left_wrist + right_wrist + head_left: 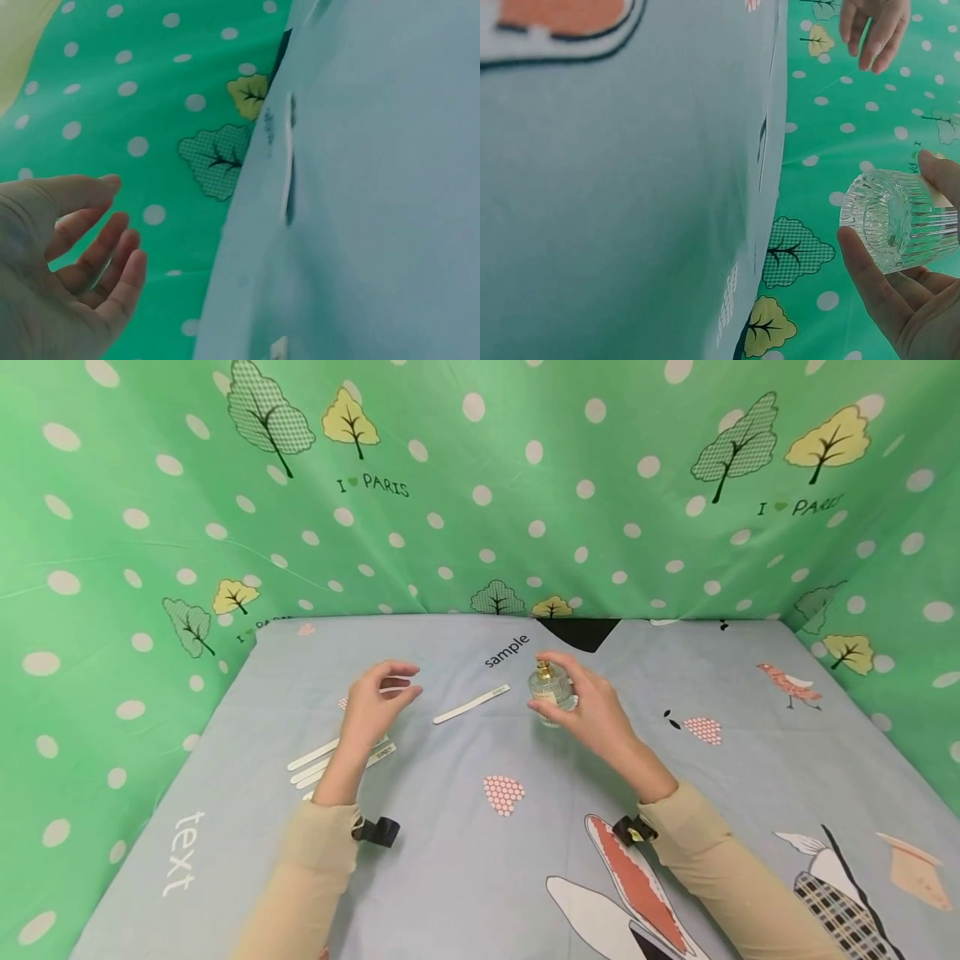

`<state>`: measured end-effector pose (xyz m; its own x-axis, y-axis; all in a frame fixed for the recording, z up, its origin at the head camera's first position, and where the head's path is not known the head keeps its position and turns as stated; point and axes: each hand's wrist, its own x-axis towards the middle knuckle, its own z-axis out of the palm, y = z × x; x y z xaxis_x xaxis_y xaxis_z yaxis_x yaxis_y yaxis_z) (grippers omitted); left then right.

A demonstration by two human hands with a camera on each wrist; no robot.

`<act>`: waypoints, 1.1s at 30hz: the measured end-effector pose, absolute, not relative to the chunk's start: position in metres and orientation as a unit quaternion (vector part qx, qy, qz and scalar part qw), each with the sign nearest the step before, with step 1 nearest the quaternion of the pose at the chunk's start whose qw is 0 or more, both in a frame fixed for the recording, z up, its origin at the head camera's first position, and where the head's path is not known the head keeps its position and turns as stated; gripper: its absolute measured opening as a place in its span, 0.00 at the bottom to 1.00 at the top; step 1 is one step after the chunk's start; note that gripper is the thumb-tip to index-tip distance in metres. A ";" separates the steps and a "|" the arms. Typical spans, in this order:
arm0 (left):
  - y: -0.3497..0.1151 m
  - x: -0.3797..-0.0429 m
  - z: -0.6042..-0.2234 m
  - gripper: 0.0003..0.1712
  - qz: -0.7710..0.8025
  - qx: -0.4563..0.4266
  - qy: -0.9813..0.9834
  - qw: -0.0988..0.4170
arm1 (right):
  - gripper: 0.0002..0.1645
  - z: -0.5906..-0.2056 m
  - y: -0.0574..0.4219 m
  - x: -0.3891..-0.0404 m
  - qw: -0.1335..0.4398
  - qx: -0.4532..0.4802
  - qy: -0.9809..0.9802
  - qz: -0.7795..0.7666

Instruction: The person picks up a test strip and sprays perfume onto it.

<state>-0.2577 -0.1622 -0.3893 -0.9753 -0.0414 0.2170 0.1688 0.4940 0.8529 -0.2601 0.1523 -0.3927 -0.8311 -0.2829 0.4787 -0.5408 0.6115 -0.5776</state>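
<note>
My right hand (596, 710) grips a ribbed clear glass perfume bottle (546, 690) with a gold neck and a pale label, fingers near its top and thumb low on its side. The right wrist view shows the bottle's thick glass base (885, 221) above the cloth. Facing it from the left, my left hand (372, 703) holds nothing, its fingers loosely bent in the air. A single white paper test strip (471, 704) with small print at one end lies between the hands. Several similar strips (311, 755) lie side by side, partly hidden by my left forearm.
A grey-blue printed cloth (450, 860) covers the table. Behind it and at both sides hangs a green dotted curtain (450, 552). Each wrist wears a black strap with a small device (384, 832).
</note>
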 end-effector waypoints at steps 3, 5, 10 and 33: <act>-0.158 -0.263 -0.398 0.17 -0.520 -0.032 -0.848 0.094 | 0.39 -0.393 0.153 -0.260 0.174 0.234 -0.882 0.369; -0.155 -0.266 -0.404 0.17 -0.524 -0.027 -0.847 0.086 | 0.39 -0.394 0.153 -0.261 0.174 0.236 -0.883 0.368; -0.150 -0.270 -0.419 0.17 -0.521 -0.015 -0.851 0.056 | 0.38 -0.394 0.153 -0.261 0.175 0.239 -0.882 0.365; -0.138 -0.282 -0.435 0.08 -0.369 -0.003 -0.929 -0.029 | 0.38 -0.396 0.152 -0.261 0.172 0.238 -0.883 0.367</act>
<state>-0.2823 -0.1381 -0.4346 -0.9983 0.0266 -0.0523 -0.0165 0.7280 0.6854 -0.2608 0.1520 -0.3958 -0.8277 -0.2938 0.4781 -0.5460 0.6182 -0.5655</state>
